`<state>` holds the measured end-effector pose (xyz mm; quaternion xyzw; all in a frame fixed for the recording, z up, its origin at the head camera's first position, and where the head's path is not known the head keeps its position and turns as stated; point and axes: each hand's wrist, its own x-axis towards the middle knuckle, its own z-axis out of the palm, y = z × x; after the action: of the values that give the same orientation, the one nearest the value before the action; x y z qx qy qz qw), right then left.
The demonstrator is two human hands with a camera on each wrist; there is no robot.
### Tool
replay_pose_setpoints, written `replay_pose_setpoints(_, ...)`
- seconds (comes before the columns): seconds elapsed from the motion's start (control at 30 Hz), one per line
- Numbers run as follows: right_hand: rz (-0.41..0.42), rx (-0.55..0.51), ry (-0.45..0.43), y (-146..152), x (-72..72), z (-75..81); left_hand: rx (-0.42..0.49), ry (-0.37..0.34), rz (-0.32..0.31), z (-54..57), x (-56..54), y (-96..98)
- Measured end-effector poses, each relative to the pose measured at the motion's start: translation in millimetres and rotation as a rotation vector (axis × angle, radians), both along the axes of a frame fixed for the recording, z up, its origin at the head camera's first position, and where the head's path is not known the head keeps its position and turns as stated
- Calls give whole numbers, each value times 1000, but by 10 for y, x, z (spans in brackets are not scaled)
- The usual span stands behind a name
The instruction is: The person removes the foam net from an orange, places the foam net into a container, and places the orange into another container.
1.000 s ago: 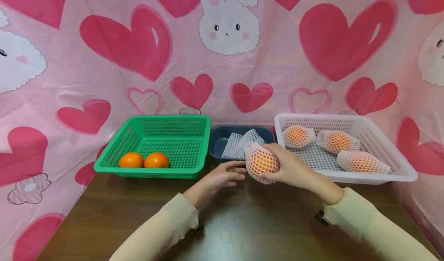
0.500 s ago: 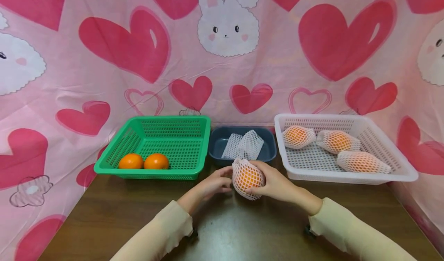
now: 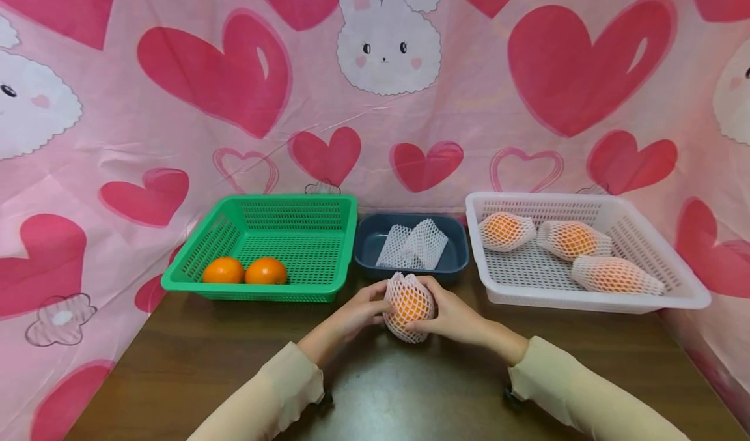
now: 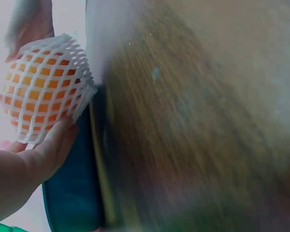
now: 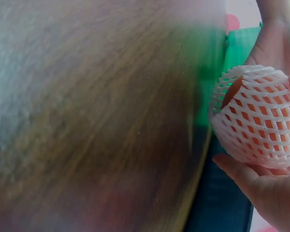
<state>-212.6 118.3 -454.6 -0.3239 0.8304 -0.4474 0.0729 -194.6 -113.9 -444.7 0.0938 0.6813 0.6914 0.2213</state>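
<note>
An orange in a white foam net sleeve is held between both hands over the middle of the table. My right hand grips its right side, thumb at the front and fingers behind. On the other side my left hand holds it with thumb and fingertips against the net. The left wrist view shows the left fingers lying along the mesh. In the right wrist view the orange's bare skin shows through the open end of the sleeve. Behind the hands, flat foam nets lie in a dark blue tray.
At left stands a green basket with two bare oranges at its front. A white basket at right holds three net-wrapped oranges. All stand on a brown wooden table before a pink heart-patterned cloth.
The right hand has brought the wrapped orange left and nearer the person, away from the blue tray. The left hand, apart from it at first, now holds its left side.
</note>
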Motion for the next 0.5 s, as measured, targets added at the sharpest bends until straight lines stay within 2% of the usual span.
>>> replay_pose_setpoints(0.17,26,-11,-9,-23,8,-13,-41,12,17,8,9,-36)
replay_pose_setpoints(0.37,72,44,-39,-11,-2,3,-80,48,59,-50,20,-42)
replay_pose_setpoints(0.5,103,71,-59,23,-20,34,-89,62,63,-60,36,-39)
